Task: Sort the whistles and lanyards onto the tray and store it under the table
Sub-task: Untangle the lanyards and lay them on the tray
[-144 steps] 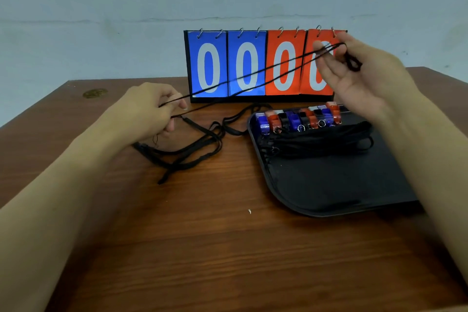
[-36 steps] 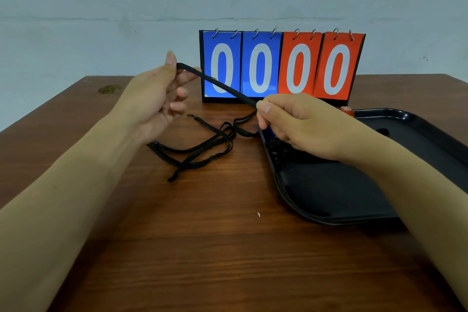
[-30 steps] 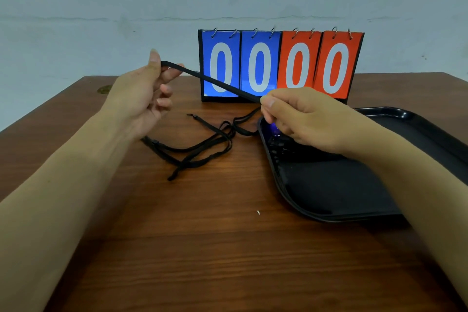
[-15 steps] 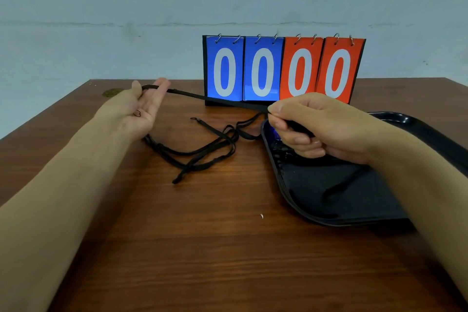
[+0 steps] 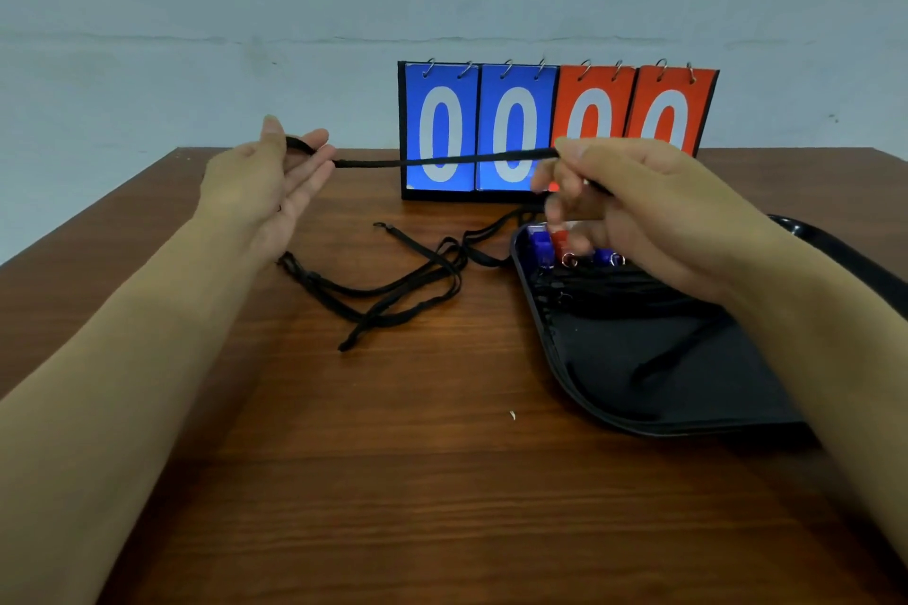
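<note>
A black lanyard [image 5: 442, 161] is stretched taut between both hands above the table. My left hand [image 5: 265, 184] has its fingers straight, with the lanyard's loop end hooked over them. The other end is pinched between thumb and fingers of my right hand [image 5: 638, 211], which hovers over the far end of the black tray [image 5: 557, 359]. Blue and red whistles [image 5: 543, 245] stand in a row at the tray's far edge, partly hidden by my right hand. A bundle of black lanyards [image 5: 604, 285] lies just in front of them. More loose lanyards [image 5: 393, 292] lie tangled on the table, left of the tray.
A flip scoreboard [image 5: 491, 113] showing 0000 in blue and red stands at the back of the wooden table [image 5: 393, 481], against a pale wall. The tray's right side runs out of view behind my right arm.
Both hands have lifted the held lanyard and pulled it taut and level. My right hand rose off the tray, uncovering some whistles. The camera view has shifted slightly.
</note>
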{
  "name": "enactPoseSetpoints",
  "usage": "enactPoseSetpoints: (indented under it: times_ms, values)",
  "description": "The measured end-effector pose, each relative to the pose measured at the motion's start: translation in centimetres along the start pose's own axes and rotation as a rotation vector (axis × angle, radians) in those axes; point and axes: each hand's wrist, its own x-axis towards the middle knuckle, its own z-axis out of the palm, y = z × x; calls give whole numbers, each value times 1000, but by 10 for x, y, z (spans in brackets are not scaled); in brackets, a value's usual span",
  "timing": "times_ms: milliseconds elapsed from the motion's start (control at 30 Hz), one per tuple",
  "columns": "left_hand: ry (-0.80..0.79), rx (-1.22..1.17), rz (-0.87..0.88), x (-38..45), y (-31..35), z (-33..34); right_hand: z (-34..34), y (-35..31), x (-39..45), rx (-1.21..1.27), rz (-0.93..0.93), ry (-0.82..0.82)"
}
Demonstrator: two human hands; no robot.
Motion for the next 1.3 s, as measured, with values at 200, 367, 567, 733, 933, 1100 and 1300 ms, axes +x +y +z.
enactPoseSetpoints:
  times_ms: [200, 367, 567, 733, 933, 1100, 1300]
  values:
    - [-21, -187, -200, -1, 1, -1, -8, 4, 5, 369, -89, 20]
    - [-24, -69, -223, -5, 0, 3, -12, 1, 3, 692, -102, 125]
    - [9, 169, -141, -12, -2, 5, -27, -5, 1, 957, -128, 288]
    - [-56, 244, -113, -15, -3, 7, -31, 2, 7, 774, -102, 281]
    - [-181, 274, -103, -23, -3, 14, -31, 5, 12, 361, -82, 274]
    - [-372, 401, -119, -35, -4, 24, -26, 11, 11, 59, -144, 223]
    - [-513, 610, -36, -54, -4, 35, -19, 17, 7, -229, -186, 81]
